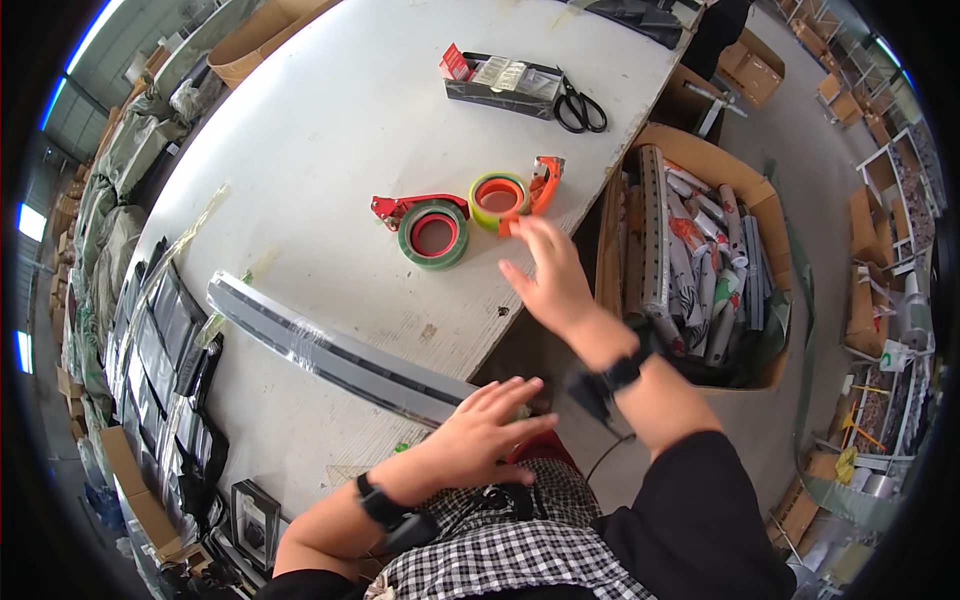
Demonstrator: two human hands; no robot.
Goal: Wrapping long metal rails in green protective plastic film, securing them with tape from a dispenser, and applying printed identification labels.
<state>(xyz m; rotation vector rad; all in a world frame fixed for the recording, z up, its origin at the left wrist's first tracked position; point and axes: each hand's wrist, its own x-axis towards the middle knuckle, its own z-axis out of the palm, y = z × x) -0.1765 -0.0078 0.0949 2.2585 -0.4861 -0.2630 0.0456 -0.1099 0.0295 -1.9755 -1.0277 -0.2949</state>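
A long grey strip [330, 352] with dark bands, wrapped in clear film, lies slantwise over the white table. At its near end is my left hand [478, 432], fingers spread; whether the palm touches the strip I cannot tell. My right hand [550, 278] reaches over the table's right edge with its fingers apart. Its fingertips are close to an orange tape dispenser [543, 185] that carries a yellow-green roll; contact cannot be made out. Left of that sits a red tape dispenser [405, 207] with a green roll [433, 236].
Toward the back of the white table [330, 130] stand a dark box [500, 90] of small items and black scissors [578, 108]. Right of the table, a cardboard carton [780, 345] holds several wrapped rolls. Black plastic-wrapped pieces [172, 315] lie along the left edge.
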